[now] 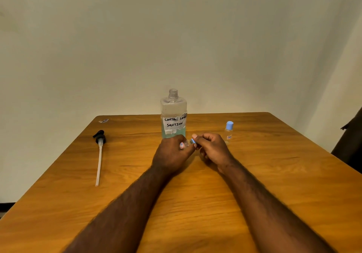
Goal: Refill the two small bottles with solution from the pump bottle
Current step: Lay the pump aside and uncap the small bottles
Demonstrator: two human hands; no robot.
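While the left hand (pixel 172 152) grips a small bottle (pixel 185 144) tipped sideways, the right hand (pixel 211 148) pinches its blue cap (pixel 193 141). Just beyond both hands stands the big bottle (pixel 173 113), neck uncapped. The second small bottle (pixel 228 130) stands right of the right hand, and the pump (pixel 100 148) lies on the tabletop (pixel 274 174) well left.

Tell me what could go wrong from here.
The pump bottle stands open just behind the hands; a knock from the left hand or right hand could tip it.
The held small bottle lies tilted while the right hand pinches its blue cap; leftover liquid might spill.
The pump lies bare on the table; its tube may pick up dirt.
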